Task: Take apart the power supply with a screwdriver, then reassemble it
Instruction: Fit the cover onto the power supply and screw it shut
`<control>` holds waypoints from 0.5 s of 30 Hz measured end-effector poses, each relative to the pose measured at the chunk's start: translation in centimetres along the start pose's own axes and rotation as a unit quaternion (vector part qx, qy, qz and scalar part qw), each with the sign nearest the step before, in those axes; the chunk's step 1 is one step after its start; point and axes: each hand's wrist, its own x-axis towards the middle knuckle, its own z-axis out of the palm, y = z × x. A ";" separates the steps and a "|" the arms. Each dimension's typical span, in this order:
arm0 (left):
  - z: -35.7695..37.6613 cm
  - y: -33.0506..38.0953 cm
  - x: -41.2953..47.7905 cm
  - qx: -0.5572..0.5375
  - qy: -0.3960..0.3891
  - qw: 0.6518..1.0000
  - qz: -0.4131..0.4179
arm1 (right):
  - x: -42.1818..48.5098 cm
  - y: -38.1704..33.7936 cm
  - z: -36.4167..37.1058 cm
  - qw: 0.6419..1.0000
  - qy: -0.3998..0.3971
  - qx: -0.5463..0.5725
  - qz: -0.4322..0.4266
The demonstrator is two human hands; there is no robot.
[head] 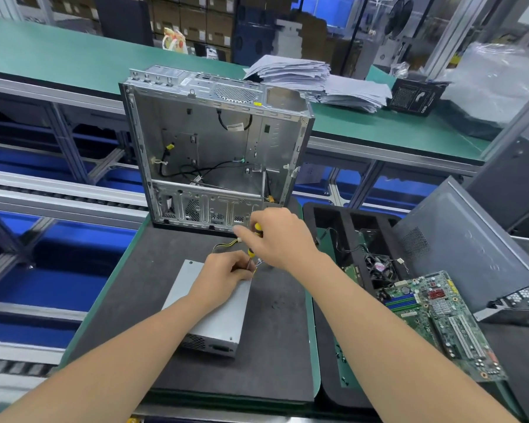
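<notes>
Right now the power supply (pixel 214 319), a silver box, lies flat on a dark foam mat (pixel 272 331). At its far end the right hand (pixel 280 236) grips the yellow-and-black screwdriver (pixel 251 252) by the handle, shaft angled down to the box's far corner. The left hand (pixel 223 274) rests on top of that far end, fingers curled beside the shaft; whether they pinch it or the wires there, I cannot tell. Beyond the power supply stands an open computer case (pixel 208 141). To its right lie a fan (pixel 379 267) and a green motherboard (pixel 440 319).
</notes>
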 end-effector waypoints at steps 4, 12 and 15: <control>-0.3 0.1 -0.2 0.010 -0.005 1.000 0.007 | 0.3 0.2 -0.7 0.991 -0.057 0.077 -0.092; -0.3 0.2 0.1 0.005 0.016 1.000 -0.010 | 0.4 -0.4 0.0 0.999 -0.002 0.007 -0.031; -0.3 0.1 0.0 0.011 0.014 1.000 0.002 | 0.5 0.0 -0.9 0.986 -0.064 0.082 -0.128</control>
